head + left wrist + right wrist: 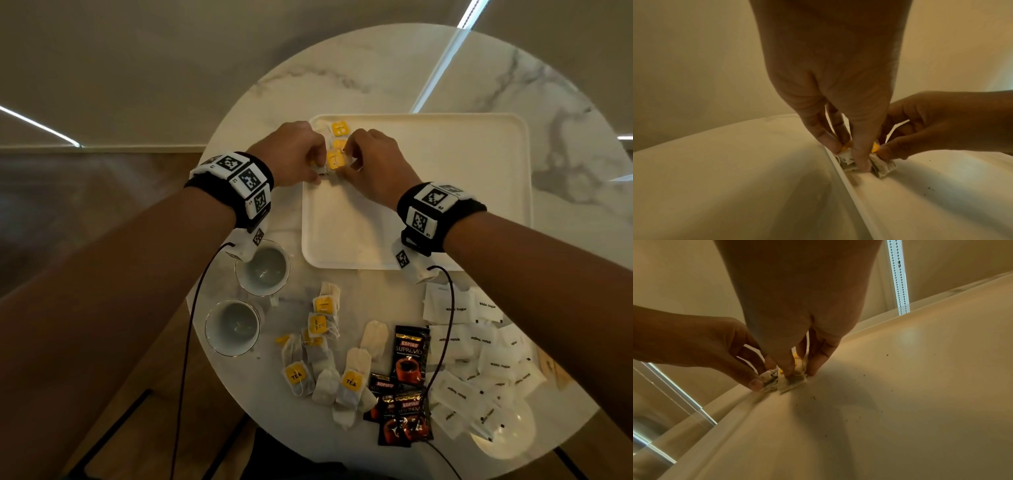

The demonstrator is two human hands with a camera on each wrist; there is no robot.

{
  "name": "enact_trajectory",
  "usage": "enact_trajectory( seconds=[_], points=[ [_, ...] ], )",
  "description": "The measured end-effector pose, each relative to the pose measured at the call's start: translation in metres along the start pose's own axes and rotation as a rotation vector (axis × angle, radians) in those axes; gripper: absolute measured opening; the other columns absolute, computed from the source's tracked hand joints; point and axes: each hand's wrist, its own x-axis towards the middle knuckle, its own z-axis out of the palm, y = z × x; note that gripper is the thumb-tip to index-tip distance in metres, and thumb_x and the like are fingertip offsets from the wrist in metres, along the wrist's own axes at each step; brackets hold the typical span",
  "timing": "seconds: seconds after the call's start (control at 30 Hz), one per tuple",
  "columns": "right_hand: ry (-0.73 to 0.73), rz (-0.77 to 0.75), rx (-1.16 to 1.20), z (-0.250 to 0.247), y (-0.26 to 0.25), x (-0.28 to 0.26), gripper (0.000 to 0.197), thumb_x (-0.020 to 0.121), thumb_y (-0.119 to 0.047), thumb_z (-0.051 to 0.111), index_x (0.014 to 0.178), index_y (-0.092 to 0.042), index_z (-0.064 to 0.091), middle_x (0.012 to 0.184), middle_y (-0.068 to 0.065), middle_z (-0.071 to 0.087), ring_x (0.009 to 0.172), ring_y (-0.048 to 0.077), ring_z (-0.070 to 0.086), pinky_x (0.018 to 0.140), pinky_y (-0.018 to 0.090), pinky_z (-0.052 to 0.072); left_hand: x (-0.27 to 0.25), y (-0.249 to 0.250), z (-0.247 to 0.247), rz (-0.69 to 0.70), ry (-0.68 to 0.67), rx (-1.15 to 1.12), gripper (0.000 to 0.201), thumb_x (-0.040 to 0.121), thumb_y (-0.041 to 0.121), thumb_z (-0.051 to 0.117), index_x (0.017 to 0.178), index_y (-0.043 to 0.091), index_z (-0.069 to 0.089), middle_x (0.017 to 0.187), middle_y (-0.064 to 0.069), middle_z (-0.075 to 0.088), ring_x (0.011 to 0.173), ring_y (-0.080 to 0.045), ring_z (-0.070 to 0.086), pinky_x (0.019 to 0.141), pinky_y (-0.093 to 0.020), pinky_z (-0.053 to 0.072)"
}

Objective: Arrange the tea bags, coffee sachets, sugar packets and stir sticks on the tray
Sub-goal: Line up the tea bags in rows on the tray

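A white tray [445, 192] lies on the round marble table. A column of tea bags with yellow tags [339, 132] lines its far left corner. My left hand [298, 154] and right hand [368, 161] meet over the nearest tea bag [334, 161] of that column, each pinching one side. In the left wrist view my left fingers [861, 160] press the tea bag [885, 168] against the tray's rim [849, 183]. In the right wrist view my right fingers [787, 368] pinch the tea bag [795, 381]. Loose tea bags [322, 359], coffee sachets [409, 356] and sugar packets [479, 349] lie on the table.
Two white cups [263, 267] [233, 327] stand on the table left of the tray's near corner. Cables hang from both wrist cameras over the loose items. A pale wooden piece [553, 368] shows at the table's right edge. Most of the tray's floor is bare.
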Motion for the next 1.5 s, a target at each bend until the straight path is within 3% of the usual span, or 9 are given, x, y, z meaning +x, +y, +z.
enact_trajectory(
  seconds=[0.2,0.47,0.6,0.8,0.93,1.17,1.27,1.37,1.5],
  points=[
    [0.01,-0.002,-0.054,-0.011,-0.004,-0.011,0.039,0.084,-0.034,0.074,0.112,-0.012,0.057,0.116,0.011,0.05,0.084,0.03,0.061,0.079,0.047,0.054,-0.008,0.005,-0.003,0.022,0.031,-0.002,0.032,0.073,0.029,0.085,0.099,0.019,0.069,0.106,-0.001,0.054,0.091,-0.017,0.057,0.08,-0.033,0.049],
    [-0.01,-0.088,-0.048,-0.036,-0.024,-0.057,0.025,0.087,-0.028,0.069,0.106,-0.014,0.061,0.108,0.007,0.055,0.089,0.025,0.059,0.081,0.044,0.052,-0.054,0.036,-0.012,0.089,0.158,-0.086,0.025,0.079,0.023,0.079,0.101,0.016,0.068,0.101,0.003,0.052,0.087,-0.014,0.056,0.082,-0.029,0.048],
    [-0.075,-0.111,-0.085,-0.038,-0.034,-0.097,0.022,0.088,-0.026,0.068,0.106,-0.015,0.062,0.106,0.004,0.056,0.09,0.022,0.057,0.082,0.038,0.05,-0.09,0.053,-0.001,0.105,0.174,-0.129,0.024,0.08,0.023,0.079,0.1,0.018,0.068,0.104,0.001,0.058,0.085,-0.016,0.061,0.08,-0.028,0.049],
    [-0.203,-0.123,-0.128,-0.018,-0.033,-0.168,0.018,0.088,-0.023,0.067,0.104,-0.014,0.065,0.099,0.004,0.06,0.084,0.021,0.06,0.078,0.038,0.052,-0.149,0.077,0.041,0.134,0.133,-0.148,0.021,0.083,0.022,0.076,0.101,0.019,0.067,0.103,0.002,0.059,0.083,-0.012,0.06,0.08,-0.032,0.051],
    [-0.294,-0.128,-0.153,0.0,-0.026,-0.206,0.014,0.088,-0.022,0.066,0.1,-0.015,0.065,0.096,0.002,0.059,0.083,0.02,0.06,0.076,0.034,0.051,-0.183,0.091,0.079,0.133,0.027,-0.106,0.019,0.085,0.022,0.073,0.101,0.02,0.065,0.101,0.004,0.056,0.085,-0.011,0.056,0.078,-0.031,0.049],
    [-0.25,-0.083,-0.103,0.012,-0.019,-0.221,0.007,0.086,-0.018,0.064,0.093,-0.016,0.065,0.091,0.0,0.061,0.083,0.017,0.057,0.075,0.029,0.045,-0.222,0.103,0.146,0.131,-0.139,-0.057,0.022,0.089,0.031,0.067,0.108,0.022,0.062,0.103,0.007,0.051,0.091,-0.013,0.055,0.073,-0.023,0.036],
    [-0.276,-0.083,-0.1,0.013,-0.021,-0.224,0.01,0.085,-0.014,0.061,0.094,-0.014,0.065,0.09,-0.001,0.062,0.083,0.017,0.058,0.075,0.029,0.047,-0.231,0.102,0.169,0.093,-0.165,-0.064,0.037,0.089,0.035,0.067,0.122,0.021,0.057,0.115,0.001,0.052,0.098,-0.017,0.056,0.077,-0.027,0.042],
    [-0.324,-0.072,-0.144,0.013,-0.018,-0.23,0.012,0.086,-0.014,0.058,0.095,-0.015,0.066,0.091,-0.001,0.061,0.084,0.017,0.058,0.075,0.029,0.048,-0.235,0.1,0.181,0.049,-0.187,-0.076,0.047,0.089,0.038,0.067,0.13,0.021,0.053,0.122,-0.003,0.05,0.102,-0.023,0.057,0.086,-0.038,0.05],
    [-0.378,-0.033,-0.181,0.015,-0.009,-0.239,0.014,0.086,-0.015,0.059,0.099,-0.016,0.065,0.096,0.001,0.06,0.089,0.019,0.057,0.082,0.034,0.049,-0.238,0.097,0.191,0.03,-0.189,-0.089,0.041,0.088,0.038,0.068,0.125,0.024,0.056,0.119,-0.002,0.049,0.1,-0.023,0.057,0.086,-0.042,0.051]
  ],
)
